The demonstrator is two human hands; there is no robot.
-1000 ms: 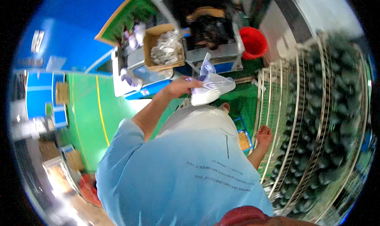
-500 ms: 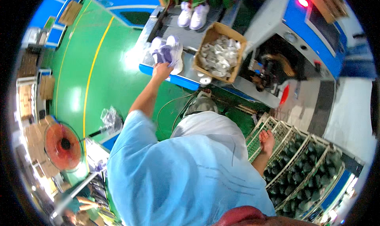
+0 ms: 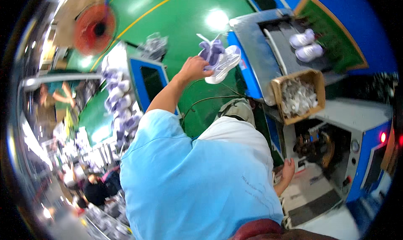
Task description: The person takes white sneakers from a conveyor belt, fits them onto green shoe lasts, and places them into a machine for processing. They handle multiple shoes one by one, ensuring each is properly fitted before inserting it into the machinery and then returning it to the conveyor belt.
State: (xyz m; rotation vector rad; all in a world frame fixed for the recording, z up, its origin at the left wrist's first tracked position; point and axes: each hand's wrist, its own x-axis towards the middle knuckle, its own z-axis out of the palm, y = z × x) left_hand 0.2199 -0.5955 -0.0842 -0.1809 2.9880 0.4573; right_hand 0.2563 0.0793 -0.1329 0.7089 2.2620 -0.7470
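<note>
My left hand [image 3: 194, 68] is closed on a pair of white and lavender sneakers [image 3: 226, 64], held in the air over the green floor. The shoes overlap, so the exact grip is partly hidden; white laces stick up from the lavender one. My right hand [image 3: 288, 171] hangs low on the right, holding nothing, its fingers slightly apart, near the machine. Another pair of white and lavender sneakers [image 3: 309, 52] rests on the grey conveyor belt [image 3: 275, 34]. A cardboard box [image 3: 277, 91] full of crumpled white pieces stands at the conveyor's near corner.
On the right is a blue and white machine [image 3: 362, 152] with a red light. To the left, a rack [image 3: 121, 57] carries several lavender and white shoes. An orange-red fan [image 3: 94, 29] stands beyond it. A cable [image 3: 205, 98] crosses the floor. People work at the lower left.
My left hand has lifted the sneakers off the conveyor's end. My body and the view have turned left, bringing the shoe rack closer. My right hand still hangs at my side.
</note>
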